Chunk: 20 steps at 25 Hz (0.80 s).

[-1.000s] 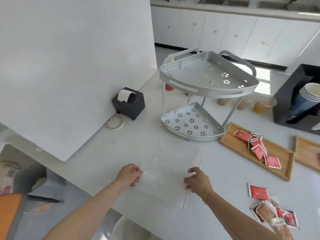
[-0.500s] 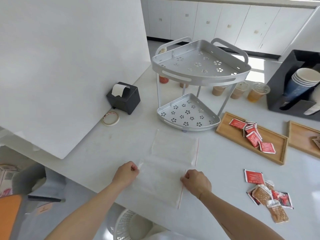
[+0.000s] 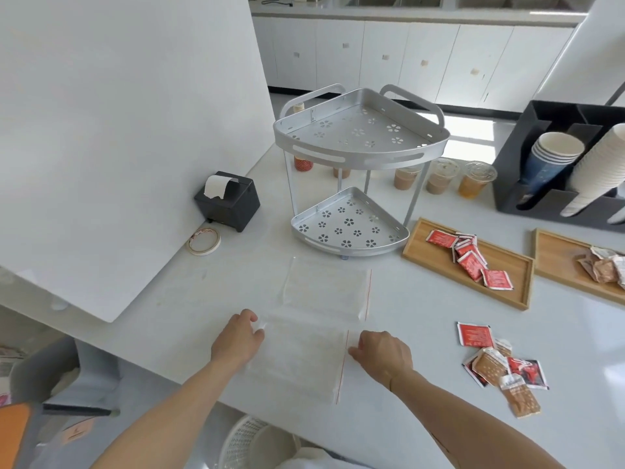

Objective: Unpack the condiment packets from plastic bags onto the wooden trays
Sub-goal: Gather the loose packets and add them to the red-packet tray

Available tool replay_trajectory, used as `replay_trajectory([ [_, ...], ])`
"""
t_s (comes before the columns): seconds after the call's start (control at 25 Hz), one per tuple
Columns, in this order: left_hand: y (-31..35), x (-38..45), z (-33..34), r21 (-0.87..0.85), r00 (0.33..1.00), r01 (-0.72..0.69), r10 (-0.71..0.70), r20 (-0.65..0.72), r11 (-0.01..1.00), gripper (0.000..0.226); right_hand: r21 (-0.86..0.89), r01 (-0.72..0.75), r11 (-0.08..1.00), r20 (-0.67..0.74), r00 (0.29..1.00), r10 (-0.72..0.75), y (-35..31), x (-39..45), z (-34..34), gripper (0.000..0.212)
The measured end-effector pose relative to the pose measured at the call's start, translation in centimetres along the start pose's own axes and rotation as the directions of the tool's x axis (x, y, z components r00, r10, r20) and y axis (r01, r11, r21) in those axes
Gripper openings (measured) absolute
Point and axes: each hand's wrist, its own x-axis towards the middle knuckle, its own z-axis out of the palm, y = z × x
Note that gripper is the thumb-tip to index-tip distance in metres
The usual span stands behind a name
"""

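Observation:
Two empty clear plastic bags with red zip lines lie flat on the white counter. The far bag is untouched and the near bag overlaps its front edge. My left hand pinches the near bag's left corner, and my right hand pinches its right edge at the red zip line. One wooden tray holds several red packets. A second wooden tray holds brown packets. A loose pile of red and brown packets lies on the counter right of my right hand.
A two-tier metal corner rack stands behind the bags, with filled plastic cups behind it. A black cup holder sits far right. A black receipt printer and a tape roll sit by the white board at left. A white basket is below the counter edge.
Both hands have drawn the near bag toward the counter's front edge and laid it flat, uncovering more of the far bag. The view has tilted slightly.

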Motion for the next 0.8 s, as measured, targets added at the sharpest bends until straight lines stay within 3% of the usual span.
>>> replay_trajectory([
  [0.16,4.2,-0.7,0.1,0.069,0.979,-0.200,0.202,-0.012,0.977,0.022,-0.061,0.028,0.998,0.001,1.000,-0.028,4.1,-1.1,-1.7,0.033],
  [0.36,12.4,-1.8,1.9,0.110,0.881,-0.444,0.410,0.235,0.889,0.024,-0.053,-0.049,0.997,-0.055,0.997,0.046,11.2,-3.8,-3.9,0.031],
  [0.6,22.8,-4.2,6.6,0.138,0.725,-0.583,0.436,0.533,0.801,0.037,-0.063,-0.208,0.976,-0.044,0.978,0.206,20.5,-9.1,-5.5,0.030],
  [0.8,28.6,-6.9,10.7,0.232,0.684,-0.643,0.412,0.602,0.730,0.042,-0.155,-0.258,0.954,-0.006,0.966,0.260,27.1,-12.5,-6.5,0.032],
])
